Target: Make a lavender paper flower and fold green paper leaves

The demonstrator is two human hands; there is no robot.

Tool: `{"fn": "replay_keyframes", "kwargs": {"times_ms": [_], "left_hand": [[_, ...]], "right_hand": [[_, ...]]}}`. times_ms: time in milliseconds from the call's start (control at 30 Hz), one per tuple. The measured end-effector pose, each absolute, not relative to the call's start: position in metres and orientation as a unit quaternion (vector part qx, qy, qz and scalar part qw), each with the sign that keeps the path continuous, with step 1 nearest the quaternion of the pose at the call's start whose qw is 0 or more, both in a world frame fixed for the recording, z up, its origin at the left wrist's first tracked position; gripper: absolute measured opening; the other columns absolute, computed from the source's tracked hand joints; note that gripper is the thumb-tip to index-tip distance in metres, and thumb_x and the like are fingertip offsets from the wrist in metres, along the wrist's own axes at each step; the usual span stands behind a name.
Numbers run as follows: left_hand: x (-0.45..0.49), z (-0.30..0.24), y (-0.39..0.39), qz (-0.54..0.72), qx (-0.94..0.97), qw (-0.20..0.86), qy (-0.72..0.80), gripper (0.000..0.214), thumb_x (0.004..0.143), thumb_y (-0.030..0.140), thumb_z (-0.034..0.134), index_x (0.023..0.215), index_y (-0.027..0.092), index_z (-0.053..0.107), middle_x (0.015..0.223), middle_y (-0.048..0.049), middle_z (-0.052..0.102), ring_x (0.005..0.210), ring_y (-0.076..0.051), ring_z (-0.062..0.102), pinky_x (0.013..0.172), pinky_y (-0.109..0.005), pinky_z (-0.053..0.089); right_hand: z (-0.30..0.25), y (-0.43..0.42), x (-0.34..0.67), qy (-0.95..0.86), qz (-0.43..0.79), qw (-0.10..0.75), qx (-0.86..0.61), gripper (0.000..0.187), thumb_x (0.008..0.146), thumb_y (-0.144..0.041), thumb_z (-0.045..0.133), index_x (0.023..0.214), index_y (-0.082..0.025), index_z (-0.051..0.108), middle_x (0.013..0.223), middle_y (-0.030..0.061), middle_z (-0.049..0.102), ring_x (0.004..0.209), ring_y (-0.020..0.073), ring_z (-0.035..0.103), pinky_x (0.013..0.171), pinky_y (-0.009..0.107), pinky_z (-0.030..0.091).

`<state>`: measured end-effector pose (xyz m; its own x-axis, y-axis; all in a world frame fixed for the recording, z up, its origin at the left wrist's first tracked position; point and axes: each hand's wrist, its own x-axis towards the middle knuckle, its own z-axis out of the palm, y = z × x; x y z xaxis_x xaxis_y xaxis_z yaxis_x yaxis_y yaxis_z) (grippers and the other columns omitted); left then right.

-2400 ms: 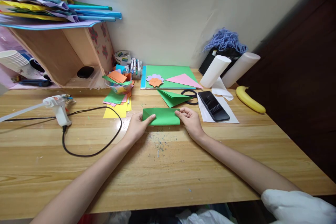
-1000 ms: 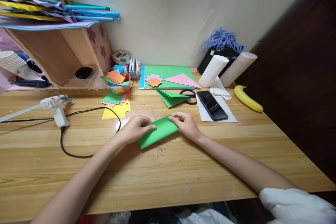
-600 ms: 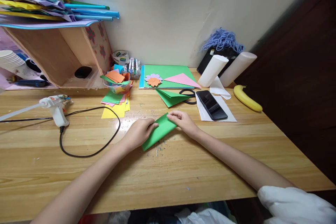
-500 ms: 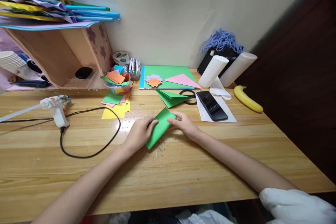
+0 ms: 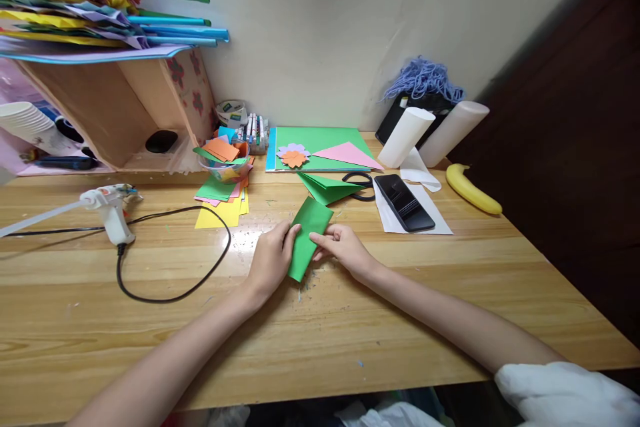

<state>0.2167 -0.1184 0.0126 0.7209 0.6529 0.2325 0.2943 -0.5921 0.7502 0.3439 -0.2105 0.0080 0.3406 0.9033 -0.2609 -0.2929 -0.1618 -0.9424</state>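
A folded piece of green paper (image 5: 306,248) is held slightly above the desk between my two hands. My left hand (image 5: 273,255) grips its left edge, the thumb lying on top. On the opposite edge, my right hand (image 5: 345,248) pinches the paper with the thumb above and the fingers underneath, partly hidden. Just behind lies another folded green paper (image 5: 327,188). Black-handled scissors (image 5: 361,187) rest beside that one, their blades out of sight.
At the left stands a white glue gun (image 5: 113,213) with its looping black cable (image 5: 173,297). A phone (image 5: 404,203) lies on white paper, near a banana (image 5: 473,190). Coloured paper scraps fill a small tub (image 5: 225,163). Green sheets (image 5: 325,137) carry paper flowers (image 5: 293,155).
The green paper has turned to a steeper angle in my hands. My right hand has moved down along its right edge, and my left hand has shifted slightly right.
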Motion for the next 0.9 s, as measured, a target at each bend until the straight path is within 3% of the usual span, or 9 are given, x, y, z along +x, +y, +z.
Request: {"fn": "replay_keyframes", "kwargs": {"times_ms": [267,433,667,900], "left_hand": [[0.219,0.010,-0.114,0.265,0.837,0.388,0.280,0.032,0.086,0.033,0.040,0.058,0.016,0.040,0.052,0.0034,0.041,0.051,-0.009,0.039,0.051,-0.021,0.027],[0.221,0.008,-0.113,0.275,0.833,0.394,0.275,0.031,0.085,0.032,0.040,0.058,0.016,0.043,0.052,0.0035,0.041,0.051,-0.009,0.038,0.051,-0.021,0.026],[0.220,0.009,-0.112,0.275,0.840,0.384,0.267,0.032,0.086,0.033,0.040,0.059,0.016,0.045,0.053,0.0033,0.043,0.051,-0.010,0.040,0.051,-0.021,0.027],[0.221,0.010,-0.111,0.270,0.843,0.379,0.269,0.032,0.085,0.033,0.041,0.058,0.016,0.044,0.052,0.0035,0.043,0.050,-0.010,0.040,0.050,-0.021,0.027]], "right_hand": [[0.005,-0.207,0.347,-0.295,0.497,0.601,-0.552,0.032,0.061,-0.041,0.071,0.069,-0.010,0.065,0.055,0.0014,0.064,0.048,0.0097,0.059,0.050,0.021,0.051],[-0.002,-0.208,0.348,-0.288,0.493,0.618,-0.540,0.036,0.068,-0.045,0.064,0.060,-0.010,0.061,0.053,0.0021,0.062,0.047,0.0104,0.060,0.051,0.022,0.052],[0.000,-0.206,0.352,-0.296,0.438,0.640,-0.558,0.028,0.061,-0.035,0.072,0.075,-0.013,0.062,0.058,-0.0010,0.064,0.048,0.0089,0.059,0.048,0.020,0.051],[0.000,-0.207,0.355,-0.292,0.447,0.639,-0.554,0.028,0.070,-0.041,0.063,0.070,-0.013,0.058,0.054,-0.0005,0.062,0.047,0.0096,0.059,0.046,0.020,0.050]]}}
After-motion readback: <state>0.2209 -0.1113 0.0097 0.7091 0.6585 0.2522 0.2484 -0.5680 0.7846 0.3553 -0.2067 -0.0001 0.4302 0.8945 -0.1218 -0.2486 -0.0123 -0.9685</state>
